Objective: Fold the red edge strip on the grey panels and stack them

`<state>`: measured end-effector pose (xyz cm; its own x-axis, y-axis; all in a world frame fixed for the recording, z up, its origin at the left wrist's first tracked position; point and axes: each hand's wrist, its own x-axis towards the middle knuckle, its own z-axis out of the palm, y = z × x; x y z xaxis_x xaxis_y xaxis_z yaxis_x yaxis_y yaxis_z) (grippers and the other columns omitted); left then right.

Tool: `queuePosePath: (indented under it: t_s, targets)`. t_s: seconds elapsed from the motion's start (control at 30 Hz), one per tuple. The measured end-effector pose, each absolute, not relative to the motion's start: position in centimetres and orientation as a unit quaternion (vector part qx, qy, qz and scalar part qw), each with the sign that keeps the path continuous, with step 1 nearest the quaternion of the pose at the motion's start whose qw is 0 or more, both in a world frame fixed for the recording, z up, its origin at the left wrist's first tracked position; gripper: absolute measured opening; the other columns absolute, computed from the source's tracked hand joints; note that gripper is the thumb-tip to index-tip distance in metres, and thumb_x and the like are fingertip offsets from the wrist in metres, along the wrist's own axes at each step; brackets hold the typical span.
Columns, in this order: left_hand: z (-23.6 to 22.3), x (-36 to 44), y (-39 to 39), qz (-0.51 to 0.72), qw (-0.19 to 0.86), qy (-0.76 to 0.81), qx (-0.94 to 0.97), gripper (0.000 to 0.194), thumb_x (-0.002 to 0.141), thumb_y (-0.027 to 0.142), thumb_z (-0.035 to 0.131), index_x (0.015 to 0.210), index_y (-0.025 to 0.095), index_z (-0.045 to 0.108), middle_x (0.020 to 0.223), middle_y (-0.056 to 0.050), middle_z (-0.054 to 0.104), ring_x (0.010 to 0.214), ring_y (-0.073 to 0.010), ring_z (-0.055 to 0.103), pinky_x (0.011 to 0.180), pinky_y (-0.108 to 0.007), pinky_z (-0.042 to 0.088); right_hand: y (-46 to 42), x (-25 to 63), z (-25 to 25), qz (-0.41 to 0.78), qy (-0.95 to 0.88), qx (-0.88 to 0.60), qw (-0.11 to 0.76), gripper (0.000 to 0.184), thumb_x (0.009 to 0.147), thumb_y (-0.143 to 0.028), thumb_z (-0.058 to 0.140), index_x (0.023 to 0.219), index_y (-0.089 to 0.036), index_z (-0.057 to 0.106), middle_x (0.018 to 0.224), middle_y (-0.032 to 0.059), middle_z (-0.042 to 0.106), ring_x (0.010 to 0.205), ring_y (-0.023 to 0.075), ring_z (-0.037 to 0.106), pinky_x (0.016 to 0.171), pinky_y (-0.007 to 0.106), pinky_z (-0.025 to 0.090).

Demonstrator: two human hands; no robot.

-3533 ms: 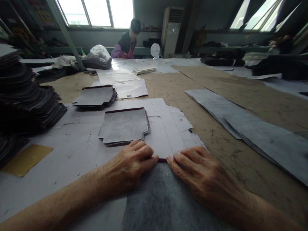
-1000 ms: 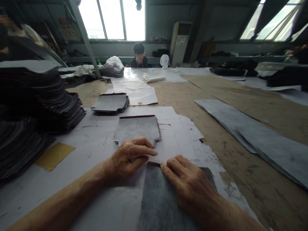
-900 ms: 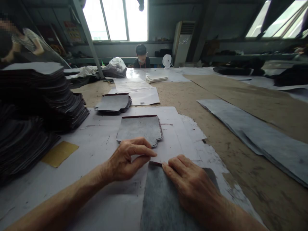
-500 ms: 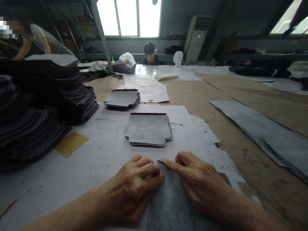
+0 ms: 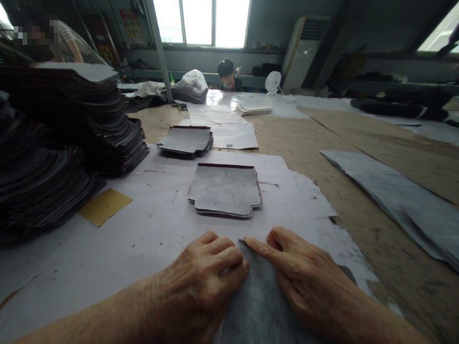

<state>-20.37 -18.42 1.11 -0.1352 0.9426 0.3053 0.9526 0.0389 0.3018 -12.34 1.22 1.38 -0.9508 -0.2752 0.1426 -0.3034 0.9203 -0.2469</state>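
A grey sheet piece (image 5: 263, 291), fabric-like with a mottled face, lies in front of me and runs out of the bottom of the view. My left hand (image 5: 208, 277) is closed at its left edge, fingers curled and thumb pressed against the upper part. On the other side, my right hand (image 5: 299, 267) presses the top edge with its index finger, while the other fingers curl under. A narrow dark strip of edge shows by that fingertip. Just beyond both hands sits a small stack of notched grey pieces (image 5: 225, 190) with a dark red top edge.
A second notched stack (image 5: 186, 139) lies farther back. Tall piles of dark sheets (image 5: 107, 124) rise at left, beside a yellow-brown card (image 5: 105, 206). Long grey sheets (image 5: 390, 200) lie at right. White paper (image 5: 154, 229) covers the near table. Two people are beyond, near a white fan (image 5: 273, 82).
The view has shifted slightly, so the stacks appear a little higher and farther right. Both hands keep nearly the same hold at the top of the grey piece.
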Motion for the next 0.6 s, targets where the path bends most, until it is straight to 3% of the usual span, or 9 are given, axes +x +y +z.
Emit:
queuePosePath:
  t_s: [0.13,0.33,0.6]
  targets:
    - [1.11,-20.34,-18.33,-0.212,0.028,-0.716,-0.664,0.014,0.075,0.014,0.044,0.084,0.009,0.054,0.085,-0.010,0.057,0.076,-0.0211,0.050,0.067,-0.039,0.045,1.22,-12.49,1.42,0.135,-0.980,0.141,0.040,0.055,0.075,-0.003,0.037,0.123,-0.027,0.049,0.082,0.0040,0.049,0.067,0.0137,0.048,0.056,0.024,0.043]
    - [1.09,-20.24,-18.24,-0.209,0.052,-0.713,-0.667,0.031,0.076,0.014,0.042,0.104,0.006,0.052,0.087,-0.011,0.058,0.077,-0.0224,0.051,0.065,-0.039,0.046,1.10,-12.26,1.28,0.126,-0.977,0.160,0.065,0.054,0.075,-0.003,0.036,0.122,-0.025,0.050,0.080,0.0048,0.047,0.069,0.0154,0.049,0.054,0.024,0.043]
    - [1.15,-20.13,-18.22,-0.209,0.034,-0.717,-0.664,0.032,0.074,0.012,0.042,0.103,0.005,0.054,0.084,-0.011,0.057,0.075,-0.0225,0.051,0.064,-0.039,0.046,0.81,-12.08,1.01,0.071,-0.978,0.174,0.091,0.058,0.073,-0.001,0.034,0.126,-0.021,0.046,0.080,0.0059,0.047,0.063,0.0133,0.046,0.051,0.023,0.040]
